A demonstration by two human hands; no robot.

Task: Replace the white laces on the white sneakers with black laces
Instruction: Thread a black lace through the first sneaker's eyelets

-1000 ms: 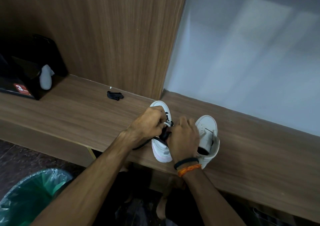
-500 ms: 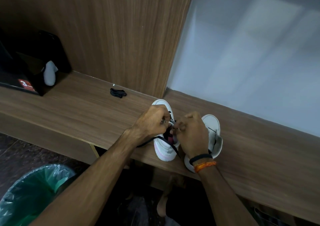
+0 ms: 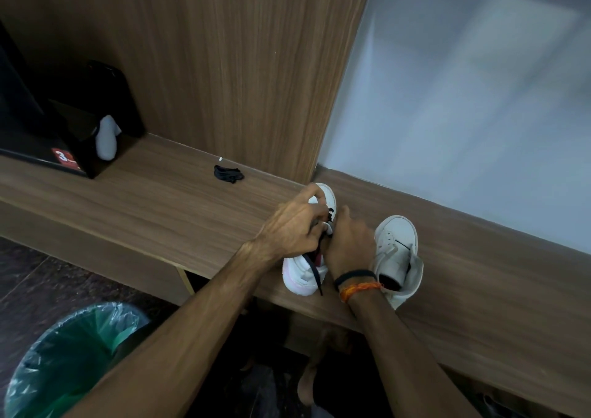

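Observation:
Two white sneakers stand side by side on the wooden bench (image 3: 160, 206). The left sneaker (image 3: 302, 273) carries a black lace (image 3: 315, 272) whose loose end hangs over its heel. My left hand (image 3: 292, 229) curls over that shoe's eyelets and pinches the lace. My right hand (image 3: 347, 245) is pressed against it from the right, fingers curled on the lace at the same spot. The fingertips hide the exact grip. The right sneaker (image 3: 398, 251) has no lace and its tongue stands open. A bundled second black lace (image 3: 228, 173) lies on the bench to the left.
A black box with a red label (image 3: 65, 158) and a white object (image 3: 107, 142) stand at the bench's far left. A bin lined with a green bag (image 3: 70, 363) sits on the floor below left. A wood panel and a white wall rise right behind the shoes.
Both hands stayed on the left sneaker's lacing and drew closer together over the eyelets. The lace end now hangs down over the heel. The view shifted slightly.

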